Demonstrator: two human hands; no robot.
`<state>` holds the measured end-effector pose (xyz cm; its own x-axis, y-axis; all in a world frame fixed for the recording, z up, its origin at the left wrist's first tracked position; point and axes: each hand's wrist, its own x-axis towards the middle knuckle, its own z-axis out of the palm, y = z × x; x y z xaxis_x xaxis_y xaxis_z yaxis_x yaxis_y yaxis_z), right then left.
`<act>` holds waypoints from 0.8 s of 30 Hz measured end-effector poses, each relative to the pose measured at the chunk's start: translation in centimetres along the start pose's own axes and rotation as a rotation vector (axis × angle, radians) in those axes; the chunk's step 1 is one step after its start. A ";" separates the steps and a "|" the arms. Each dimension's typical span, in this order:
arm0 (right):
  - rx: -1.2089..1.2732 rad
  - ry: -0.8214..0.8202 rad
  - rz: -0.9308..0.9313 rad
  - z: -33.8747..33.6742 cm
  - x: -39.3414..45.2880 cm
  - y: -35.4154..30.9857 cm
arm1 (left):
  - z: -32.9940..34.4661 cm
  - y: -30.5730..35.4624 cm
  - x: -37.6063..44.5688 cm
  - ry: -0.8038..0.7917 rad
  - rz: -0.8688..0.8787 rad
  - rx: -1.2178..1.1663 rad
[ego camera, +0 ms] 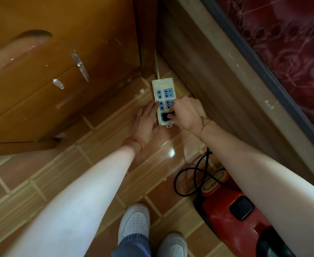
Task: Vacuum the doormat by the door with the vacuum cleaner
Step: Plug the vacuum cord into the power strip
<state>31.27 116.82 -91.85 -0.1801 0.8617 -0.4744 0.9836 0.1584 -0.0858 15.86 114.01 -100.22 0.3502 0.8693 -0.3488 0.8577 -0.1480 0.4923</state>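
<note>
Black plug (168,115) pinched in our right hand (186,114) sat in the power strip's (162,101) near socket, our flat-fingered left hand (146,123) steadying its left edge, the red vacuum cleaner (232,206) near-right.

The power strip (164,101) is lying on the tiled floor (63,175) in the corner between the wooden cabinet (50,71) and the bed frame (217,75). The right hand (186,113) is pinching the black plug (166,115) seated in the nearest socket. The left hand (146,121) is resting flat, fingers touching the strip's left edge. The black cord (195,175) is looping to the red vacuum cleaner (230,210)
</note>
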 end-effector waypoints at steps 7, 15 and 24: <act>-0.053 0.021 -0.003 -0.4 0.2 -0.9 | -0.2 -0.1 0.3 0.000 0.006 0.039; -0.082 -0.036 0.012 -0.4 0.6 -1.1 | 0.0 0.0 0.2 -0.012 -0.021 0.015; -0.147 -0.033 -0.051 0.2 0.3 -2.4 | 0.5 -0.5 0.3 -0.003 -0.017 -0.009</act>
<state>28.83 116.57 -91.96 -0.2274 0.8349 -0.5012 0.9620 0.2723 0.0171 15.73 114.08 -100.95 0.3369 0.8700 -0.3599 0.8603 -0.1291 0.4932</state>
